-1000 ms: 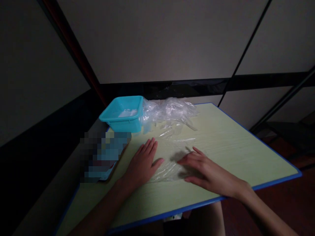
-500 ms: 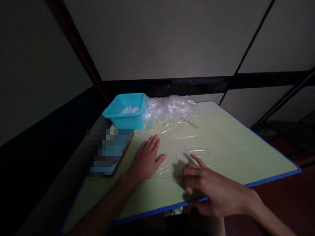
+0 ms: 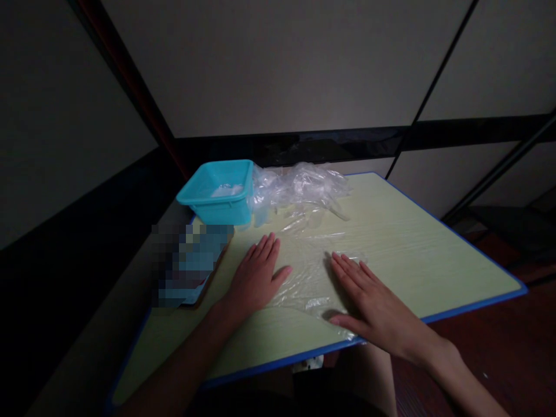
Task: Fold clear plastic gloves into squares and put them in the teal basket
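A thin, clear plastic bag (image 3: 310,278) lies spread on the pale yellow tabletop, its creases catching the light. My left hand (image 3: 256,275) rests flat at the bag's left side, fingers stretched away from me and thumb out over the plastic. Over the right side of the bag is my right hand (image 3: 369,304), palm down, with straight fingers and the thumb apart; whether its whole palm touches cannot be seen. Neither hand holds anything. Beyond them a heap of crumpled clear plastic bags (image 3: 308,184) lies at the back of the table.
A turquoise plastic basket (image 3: 223,211) with something whitish inside stands at the back left, touching the heap. Nearer on the left lies a flat, pixelated item (image 3: 195,266). The table (image 3: 434,255) has a blue edge, and panelled doors (image 3: 278,69) rise behind it.
My right hand has come up from the table's front edge, its bent fingers straightening out over the bag. The left hand stays flat in place. The view has shifted slightly.
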`<state>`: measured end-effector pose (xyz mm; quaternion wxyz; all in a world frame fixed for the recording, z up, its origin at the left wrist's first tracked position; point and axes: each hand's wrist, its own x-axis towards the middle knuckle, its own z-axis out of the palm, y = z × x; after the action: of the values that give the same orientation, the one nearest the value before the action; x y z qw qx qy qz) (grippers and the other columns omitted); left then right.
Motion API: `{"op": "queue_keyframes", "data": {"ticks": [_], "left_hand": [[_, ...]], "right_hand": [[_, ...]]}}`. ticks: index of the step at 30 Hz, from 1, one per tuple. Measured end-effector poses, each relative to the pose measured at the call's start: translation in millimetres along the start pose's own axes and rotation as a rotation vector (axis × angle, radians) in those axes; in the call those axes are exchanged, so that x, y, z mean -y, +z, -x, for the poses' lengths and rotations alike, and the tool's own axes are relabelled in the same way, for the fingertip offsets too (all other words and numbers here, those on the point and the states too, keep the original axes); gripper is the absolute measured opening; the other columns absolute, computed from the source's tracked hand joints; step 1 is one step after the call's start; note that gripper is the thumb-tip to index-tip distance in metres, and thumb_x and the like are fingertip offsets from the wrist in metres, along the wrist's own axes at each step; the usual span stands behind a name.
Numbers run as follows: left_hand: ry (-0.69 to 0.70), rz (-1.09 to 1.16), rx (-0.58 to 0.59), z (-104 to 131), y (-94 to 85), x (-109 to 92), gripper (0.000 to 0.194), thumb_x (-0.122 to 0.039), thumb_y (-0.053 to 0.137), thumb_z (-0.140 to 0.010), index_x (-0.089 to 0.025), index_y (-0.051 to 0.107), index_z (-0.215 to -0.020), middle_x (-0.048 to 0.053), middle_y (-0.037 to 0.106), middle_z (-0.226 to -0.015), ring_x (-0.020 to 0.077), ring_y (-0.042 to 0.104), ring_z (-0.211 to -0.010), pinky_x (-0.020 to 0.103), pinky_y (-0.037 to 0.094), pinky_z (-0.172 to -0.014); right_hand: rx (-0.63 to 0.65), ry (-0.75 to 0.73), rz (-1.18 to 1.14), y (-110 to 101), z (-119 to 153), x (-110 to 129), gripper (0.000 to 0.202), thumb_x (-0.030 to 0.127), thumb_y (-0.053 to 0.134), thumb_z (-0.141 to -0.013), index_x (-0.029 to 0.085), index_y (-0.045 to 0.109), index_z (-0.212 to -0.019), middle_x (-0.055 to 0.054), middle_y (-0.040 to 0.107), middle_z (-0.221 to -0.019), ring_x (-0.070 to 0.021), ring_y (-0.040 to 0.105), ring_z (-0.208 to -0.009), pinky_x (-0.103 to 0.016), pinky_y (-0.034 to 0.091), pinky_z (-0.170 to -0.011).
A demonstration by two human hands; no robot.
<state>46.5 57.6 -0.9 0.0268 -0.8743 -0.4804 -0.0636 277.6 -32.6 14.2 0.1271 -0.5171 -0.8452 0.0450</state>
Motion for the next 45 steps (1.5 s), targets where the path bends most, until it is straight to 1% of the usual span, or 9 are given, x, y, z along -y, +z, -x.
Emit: {"op": "queue_keyframes", "data": {"ticks": [2,5,11,21,25,30,38,41,45], "left_hand": [[-0.004,0.006,0.003,0,-1.0,0,0.057,-0.041,0.037,-0.088,-0.006,0.031,-0.131,0.017,0.026,-0.141,0.0262,0.023,-0.13,0.041,0.025,-0.104],[-0.005,0.018,0.003,0,-1.7,0,0.056,-0.041,0.037,-0.087,-0.006,0.032,-0.131,0.017,0.027,-0.141,0.0265,0.023,-0.131,0.041,0.025,-0.104],[0.005,-0.011,0.018,0,-0.5,0,0.058,-0.042,0.036,-0.088,-0.005,0.03,-0.132,0.017,0.025,-0.142,0.0258,0.021,-0.131,0.04,0.023,-0.105],[0.011,0.013,0.01,0,-1.0,1,0.063,-0.045,0.037,-0.087,-0.005,0.025,-0.134,0.018,0.025,-0.142,0.0264,0.02,-0.131,0.042,0.024,-0.104],[-0.001,0.001,0.035,-1,-3.0,0,0.067,-0.047,0.04,-0.084,-0.004,0.026,-0.133,0.019,0.024,-0.142,0.0297,0.019,-0.131,0.045,0.024,-0.103],[0.01,0.003,0.032,-1,-6.2,-1,0.065,-0.048,0.041,-0.083,-0.007,0.029,-0.132,0.018,0.025,-0.142,0.029,0.019,-0.131,0.044,0.023,-0.104],[-0.031,0.018,0.052,0,-7.9,14,0.068,-0.047,0.043,-0.083,-0.005,0.027,-0.133,0.019,0.022,-0.143,0.0294,0.017,-0.132,0.044,0.024,-0.103],[0.014,0.047,-0.02,0,-14.7,1,0.064,-0.045,0.042,-0.084,-0.006,0.027,-0.132,0.019,0.022,-0.143,0.0273,0.015,-0.133,0.044,0.021,-0.105],[0.222,0.1,-0.016,-5,-27.1,-46,0.064,-0.048,0.035,-0.086,-0.007,0.023,-0.134,0.015,0.019,-0.145,0.0225,0.01,-0.134,0.038,0.018,-0.108]], "right_hand": [[0.013,-0.016,0.044,3,1,-7,0.09,0.064,0.042,-0.077,0.012,0.006,-0.141,-0.014,0.016,-0.145,-0.0275,0.015,-0.132,-0.047,0.02,-0.106],[0.027,-0.014,0.091,4,6,-18,0.094,0.067,0.04,-0.075,0.01,0.001,-0.14,-0.015,0.012,-0.145,-0.0273,0.013,-0.132,-0.046,0.017,-0.107],[0.089,-0.011,0.143,5,12,-30,0.099,0.073,0.036,-0.072,0.007,0.004,-0.14,-0.018,0.013,-0.144,-0.0281,0.013,-0.132,-0.048,0.015,-0.107],[0.068,-0.05,0.098,4,13,-34,0.108,0.077,0.039,-0.065,0.012,-0.003,-0.14,-0.016,0.012,-0.145,-0.0299,0.015,-0.132,-0.047,0.016,-0.106],[0.081,-0.053,0.11,4,12,-35,0.107,0.076,0.039,-0.066,0.012,-0.003,-0.14,-0.017,0.013,-0.145,-0.0301,0.015,-0.132,-0.048,0.017,-0.105],[0.067,-0.048,0.097,6,13,-36,0.107,0.075,0.041,-0.066,0.013,-0.005,-0.14,-0.016,0.012,-0.146,-0.0302,0.015,-0.132,-0.047,0.016,-0.106],[0.108,-0.032,0.102,4,12,-35,0.106,0.076,0.039,-0.067,0.011,0.001,-0.14,-0.017,0.013,-0.145,-0.0306,0.016,-0.132,-0.049,0.018,-0.105],[0.087,-0.037,0.099,6,12,-36,0.106,0.076,0.04,-0.066,0.011,0.001,-0.14,-0.017,0.014,-0.145,-0.0307,0.017,-0.131,-0.049,0.019,-0.105],[0.067,-0.062,0.099,8,12,-37,0.105,0.074,0.041,-0.068,0.011,-0.001,-0.14,-0.017,0.015,-0.145,-0.0305,0.016,-0.132,-0.049,0.018,-0.105]]}}
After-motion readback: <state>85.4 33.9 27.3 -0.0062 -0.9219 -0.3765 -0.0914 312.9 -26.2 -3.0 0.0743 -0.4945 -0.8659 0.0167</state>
